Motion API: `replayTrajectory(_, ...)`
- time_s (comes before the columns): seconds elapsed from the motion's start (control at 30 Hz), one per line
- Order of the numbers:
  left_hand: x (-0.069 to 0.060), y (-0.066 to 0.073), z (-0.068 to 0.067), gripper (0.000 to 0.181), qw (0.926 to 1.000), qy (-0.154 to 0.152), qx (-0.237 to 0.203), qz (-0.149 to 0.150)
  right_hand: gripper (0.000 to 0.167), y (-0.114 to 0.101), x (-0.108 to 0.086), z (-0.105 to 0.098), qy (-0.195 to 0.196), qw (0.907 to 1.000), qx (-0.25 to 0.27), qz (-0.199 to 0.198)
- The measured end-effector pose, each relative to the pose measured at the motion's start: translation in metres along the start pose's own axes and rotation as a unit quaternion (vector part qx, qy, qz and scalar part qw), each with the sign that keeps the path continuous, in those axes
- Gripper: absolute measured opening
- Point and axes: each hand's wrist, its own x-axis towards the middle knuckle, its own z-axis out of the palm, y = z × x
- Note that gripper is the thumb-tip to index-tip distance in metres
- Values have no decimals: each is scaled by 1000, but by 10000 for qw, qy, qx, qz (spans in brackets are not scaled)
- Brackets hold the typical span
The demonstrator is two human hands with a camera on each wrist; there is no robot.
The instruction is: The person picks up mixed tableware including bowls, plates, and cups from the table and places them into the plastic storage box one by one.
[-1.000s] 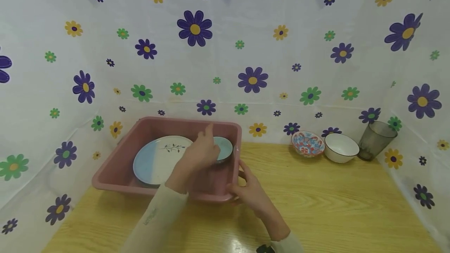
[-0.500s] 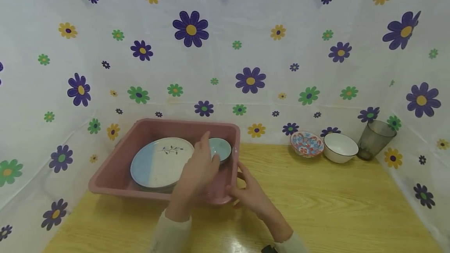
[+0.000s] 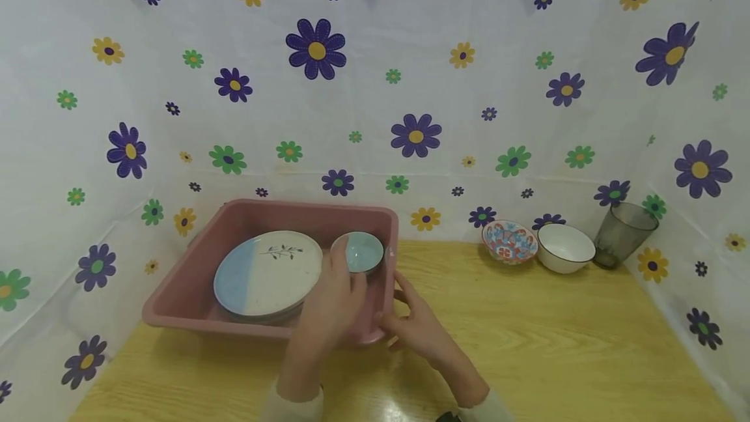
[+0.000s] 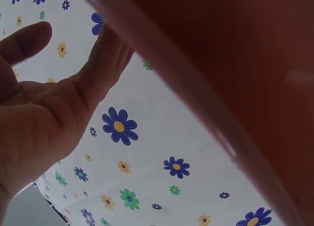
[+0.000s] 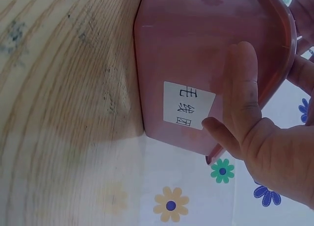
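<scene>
A pink plastic basin stands on the left of the table. Inside it lie an oval blue-and-white plate with a sprig design, apparently over another plate, and a small light-blue bowl to its right. My left hand reaches over the front rim, its fingers extended at the bowl's left side; whether they touch it is unclear. In the left wrist view its thumb stands apart. My right hand grips the basin's right front corner, thumb at the rim and fingers against the outer wall, near a white handwritten label.
At the back right of the wooden table stand a red-and-blue patterned bowl, a white bowl with a dark rim, and a tilted grey glass. A flower-print sheet closes off the back and sides.
My left hand has drawn back slightly toward the front, uncovering more of the plate and bowl. My right hand stays at the basin's corner. The head view has shifted a little.
</scene>
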Motion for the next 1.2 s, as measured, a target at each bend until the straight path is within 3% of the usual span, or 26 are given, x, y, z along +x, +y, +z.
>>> replayTrajectory(0.17, -1, 0, 3, 63, 9998, 140, 145, 89, 85, -1, 0, -1, -14, 10000, -37, 68)
replayTrajectory(0.43, -8, 3, 3, 63, 9998, -157, 55, -140, 81, 1, -2, -5, -44, 9999, -24, 135)
replayTrajectory(0.63, -10, 4, 0, 63, 9998, -150, 28, -106, 77, 3, 0, -13, 143, 9997, -143, 155)
replayTrajectory(0.83, -9, 5, -2, 63, 9999, -113, 55, -5, 67, 0, 0, -34, 755, 9968, -192, 186)
replayTrajectory(1.03, -11, 5, -6, 64, 9997, -212, 39, -126, 63, -3, -7, -62, 1373, 9902, -60, 229)
replayTrajectory(1.13, -11, 5, -7, 63, 9997, -184, 83, -118, 62, -6, -10, -76, 1894, 9814, 56, 300)
replayTrajectory(1.2, -11, 5, -8, 63, 9997, -181, 83, -109, 61, -7, -11, -85, 2371, 9704, 239, 384)
